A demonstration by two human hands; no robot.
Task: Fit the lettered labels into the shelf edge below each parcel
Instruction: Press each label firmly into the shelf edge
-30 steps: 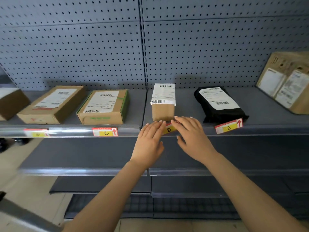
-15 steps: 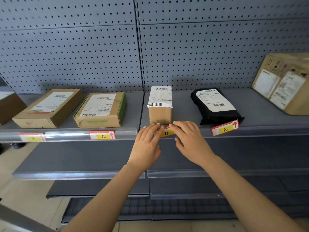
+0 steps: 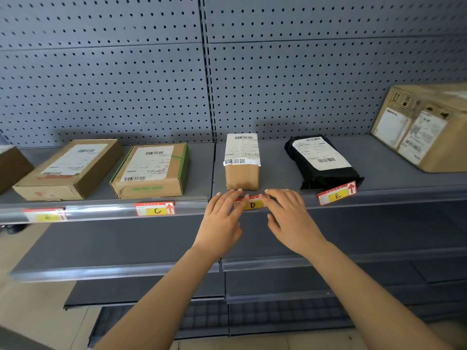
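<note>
Step in hand: seating the red-and-yellow paper label marked D (image 3: 252,204) into the grey shelf edge (image 3: 391,198), centre of frame, directly below the small upright brown cardboard parcel with a white shipping slip (image 3: 242,161).

Left hand (image 3: 221,219): flat, fingers spread, fingertips (image 3: 238,198) pressing the label's left end. Not closed around anything.

Right hand (image 3: 288,215): likewise flat, fingertips (image 3: 265,197) on the label's right end. Only the middle strip with the letter shows between the two hands.

Cannot tell whether the label's lower edge is in the channel; fingers hide both ends.

Elsewhere: red-and-yellow label marked C (image 3: 155,209) sits level behind the clear plastic strip (image 3: 101,209), centre left, below the green-taped brown box (image 3: 151,170). Red-and-yellow label marked E (image 3: 337,194), right of centre, below the black plastic mailer bag (image 3: 321,160), is tilted and appears unseated.

Judgement, next move: press D evenly along its length until level, then straighten E and push it in.
</note>
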